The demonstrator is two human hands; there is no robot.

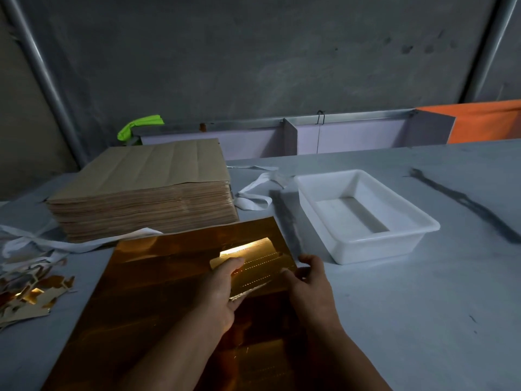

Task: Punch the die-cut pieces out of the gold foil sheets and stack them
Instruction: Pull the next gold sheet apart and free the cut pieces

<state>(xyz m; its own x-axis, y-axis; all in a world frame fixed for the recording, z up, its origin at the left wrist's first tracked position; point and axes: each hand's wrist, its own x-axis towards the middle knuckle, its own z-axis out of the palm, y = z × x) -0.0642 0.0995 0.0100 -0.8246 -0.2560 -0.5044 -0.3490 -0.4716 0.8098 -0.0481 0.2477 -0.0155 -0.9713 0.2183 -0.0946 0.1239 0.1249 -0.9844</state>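
A dull grey wall (253, 52) closes the back of the room, with a metal pole (42, 80) slanting up at the left and a low partition along the far edge of the pale grey surface (423, 306). A green cloth (138, 125) and an orange cloth (485, 122) hang over that partition. A thick stack of brown paper (146, 187) sits at the far left, white strips (253, 193) trail beside it, and a white tray (380, 248) stands to the right, just beyond the hands. Gold scraps (31, 292) lie heaped at the left edge, and a dark smear (462, 201) crosses the surface at far right. The gold foil sheet (158, 277) lies flat in front, near the person. At its far right corner a die-cut piece (262, 269) is tilted up off the sheet. The left hand (222, 289) grips the piece with the thumb on top and fingers curled beneath, while the right hand (310, 280) pinches its right end at the sheet's edge.
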